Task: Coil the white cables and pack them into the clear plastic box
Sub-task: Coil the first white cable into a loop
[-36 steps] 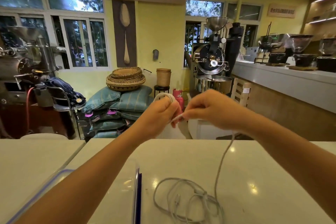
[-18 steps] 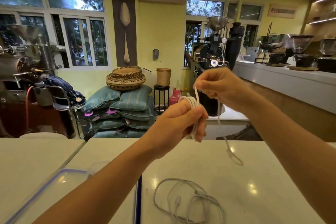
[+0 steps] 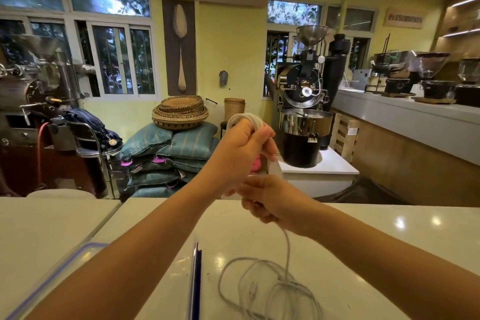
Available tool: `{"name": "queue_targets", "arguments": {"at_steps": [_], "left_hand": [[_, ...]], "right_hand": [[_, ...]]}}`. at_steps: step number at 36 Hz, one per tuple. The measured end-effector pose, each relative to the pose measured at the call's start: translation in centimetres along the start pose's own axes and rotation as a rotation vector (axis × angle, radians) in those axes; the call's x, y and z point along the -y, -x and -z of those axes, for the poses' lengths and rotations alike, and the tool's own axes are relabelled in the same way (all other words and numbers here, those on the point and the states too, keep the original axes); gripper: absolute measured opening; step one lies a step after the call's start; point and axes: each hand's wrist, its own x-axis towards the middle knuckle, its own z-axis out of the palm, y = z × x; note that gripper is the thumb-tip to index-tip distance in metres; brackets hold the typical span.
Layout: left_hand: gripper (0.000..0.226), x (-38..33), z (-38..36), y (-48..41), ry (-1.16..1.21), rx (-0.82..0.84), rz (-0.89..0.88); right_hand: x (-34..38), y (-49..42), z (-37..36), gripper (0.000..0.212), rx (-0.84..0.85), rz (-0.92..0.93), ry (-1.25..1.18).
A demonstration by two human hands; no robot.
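My left hand is raised above the far edge of the white table, closed around a coil of white cable whose loops stick out above the knuckles. Just below it, my right hand pinches the free strand of that cable, which hangs down to the table. A loose tangle of white cable lies on the table near the front edge. The clear plastic box with a blue rim sits at the lower left, mostly hidden under my left forearm.
A clear lid with a blue edge stands on edge beside the box. The glossy white table ends just past my hands. Beyond it are stacked sacks, a coffee roaster and a long counter.
My right hand has dropped from above the coil to below my left hand, carrying the strand down around the coil. My left hand rose slightly and kept its hold.
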Motion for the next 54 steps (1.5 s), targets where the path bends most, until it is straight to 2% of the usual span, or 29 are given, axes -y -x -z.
{"name": "queue_targets", "arguments": {"at_steps": [3,8,12,15,21,27,32,36,38,43,46,54], "left_hand": [[0.024,1.0,1.0,-0.3,-0.095,-0.032,0.024],[0.023,1.8,0.7,-0.3,-0.113,-0.065,0.07],[0.028,2.2,0.4,-0.1,-0.189,-0.072,0.095],[0.032,2.4,0.4,0.5,-0.104,-0.052,0.167],[0.036,1.8,-0.6,2.0,0.143,0.123,0.24],[0.04,1.0,-1.4,2.8,0.435,0.153,0.247],[0.038,0.7,-1.8,3.2,0.501,0.184,0.244],[0.03,0.2,-1.8,3.1,0.534,0.201,0.231],[0.026,0.1,-1.7,3.0,0.521,0.209,0.219],[0.03,0.1,-1.6,2.5,0.481,0.156,0.229],[0.029,0.2,-1.5,2.2,0.432,0.108,0.241],[0.024,1.7,-0.5,1.2,0.36,-0.018,0.25]], "right_hand": [[1.4,0.7,0.6,0.022,-0.036,0.041,0.277],[3.0,1.3,0.7,0.025,-0.011,0.145,0.585],[4.5,1.8,1.3,0.025,-0.006,0.209,0.73],[5.7,2.1,2.2,0.018,-0.025,0.263,0.791],[7.4,2.0,4.5,0.019,-0.14,0.399,0.714],[7.0,1.5,6.2,0.014,-0.207,0.454,0.554],[5.9,0.8,7.3,0.019,-0.242,0.455,0.275],[3.9,0.0,7.3,0.009,-0.272,0.397,0.043],[2.5,-0.6,6.9,0.011,-0.278,0.366,-0.073],[-0.2,-1.1,4.3,0.015,-0.269,0.286,-0.202],[-1.4,-1.4,2.6,0.036,-0.337,0.188,-0.162],[-3.4,-1.4,-1.6,0.038,-0.321,0.233,0.119]]}}
